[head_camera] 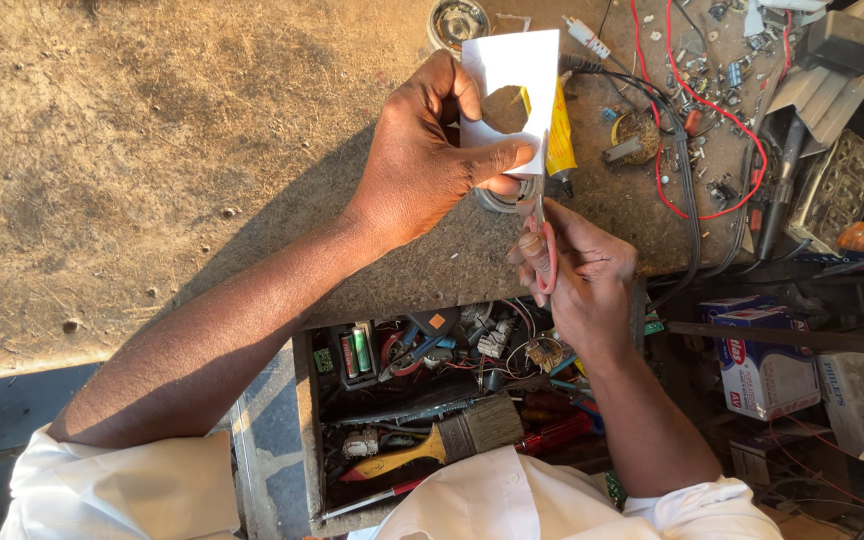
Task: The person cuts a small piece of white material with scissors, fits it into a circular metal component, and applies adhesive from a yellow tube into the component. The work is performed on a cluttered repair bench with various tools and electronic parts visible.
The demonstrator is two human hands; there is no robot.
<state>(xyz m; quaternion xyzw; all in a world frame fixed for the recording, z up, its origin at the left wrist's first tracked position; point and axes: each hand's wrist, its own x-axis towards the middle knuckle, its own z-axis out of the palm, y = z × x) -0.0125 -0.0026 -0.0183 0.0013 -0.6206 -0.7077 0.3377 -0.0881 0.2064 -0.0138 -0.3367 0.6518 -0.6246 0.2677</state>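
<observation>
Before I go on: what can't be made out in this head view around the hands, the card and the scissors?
- Scissor blades: edge-on and thin; open or closed is unclear.
- Grey ring under the white card: mostly covered by the left hand.
- Right hand grip: fingers wrap the red handles, hiding the loops.
- Yellow tube: partly behind the card.
- Open drawer: contents tangled and shadowed.

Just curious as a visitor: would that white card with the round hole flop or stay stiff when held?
The white card with a round hole probably stays fairly stiff: it stands flat above the left hand. Likely light, pinched by fingertips. The scissors suggest it cuts easily.
</observation>
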